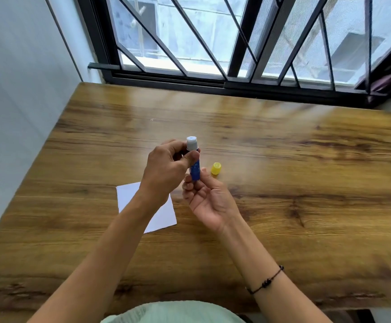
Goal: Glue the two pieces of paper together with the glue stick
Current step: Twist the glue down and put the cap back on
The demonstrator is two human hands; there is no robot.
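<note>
Two risks stand out from where you are. First, the glue [194, 157] is uncapped and held above the table [306, 159], not over the paper [164, 215] — if you wind the base too far, too much stick comes up and it may smear or snap once you press it down. Second, the yellow cap [215, 168] sits loose on the wood just beside your right hand; a careless sweep could knock it rolling, and a stick left open dries out. Only one white sheet shows, down by your left forearm and partly hidden by it, so you cannot tell from here whether the second piece lies under it or elsewhere. Check that before you spread anything.

Your left hand [166, 169] is curled around the upper part of the blue tube, thumb across the front, the white tip poking out above the fingers. Your right hand [209, 197] is turned palm up and mostly relaxed, but its thumb and fingertips pinch the bottom end of the tube — likely at the twist knob, though that end is hidden. Both hands hold the stick well clear of the sheet.
</note>
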